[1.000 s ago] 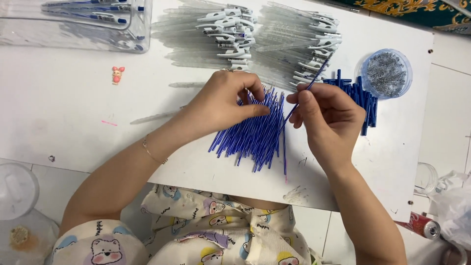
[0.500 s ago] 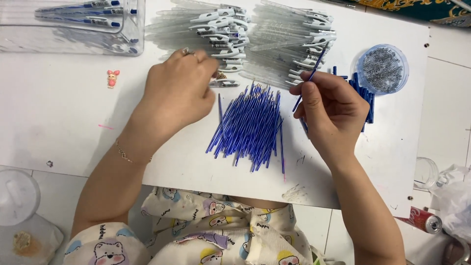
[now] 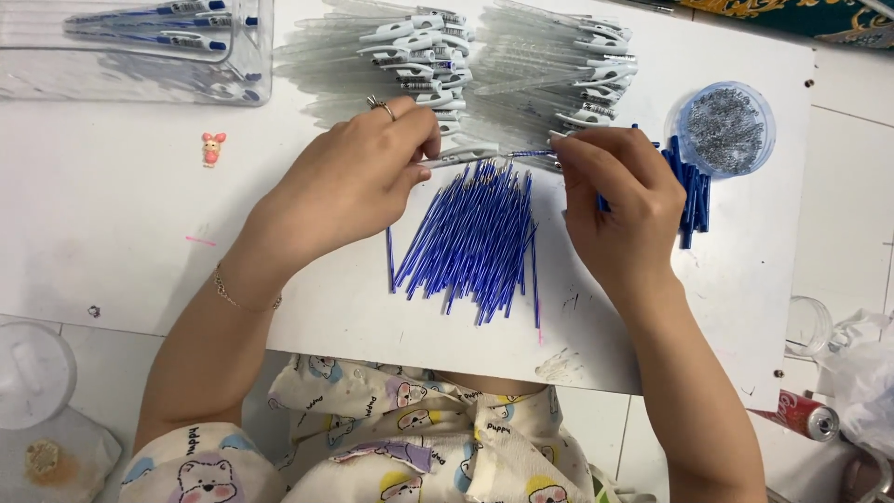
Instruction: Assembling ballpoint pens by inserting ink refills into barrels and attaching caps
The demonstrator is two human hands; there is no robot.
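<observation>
My left hand (image 3: 358, 177) grips a clear pen barrel with a white clip (image 3: 463, 153), held level above the white table (image 3: 121, 233). Facing it, my right hand (image 3: 615, 191) pinches a blue ink refill (image 3: 529, 154) whose tip points at the barrel's open end. Below both hands lies a heap of blue refills (image 3: 475, 237). Two piles of clear pen barrels (image 3: 521, 65) lie just beyond the hands.
A round blue lid of small metal springs (image 3: 726, 129) sits at the right, with dark blue pen parts (image 3: 691, 191) beside it. A clear tray of finished pens (image 3: 140, 47) is at the far left. A small pink figure (image 3: 213, 147) lies nearby.
My left hand reached from the refill heap to the barrel pile and took a barrel. My right hand swung its refill down level with the barrel's end.
</observation>
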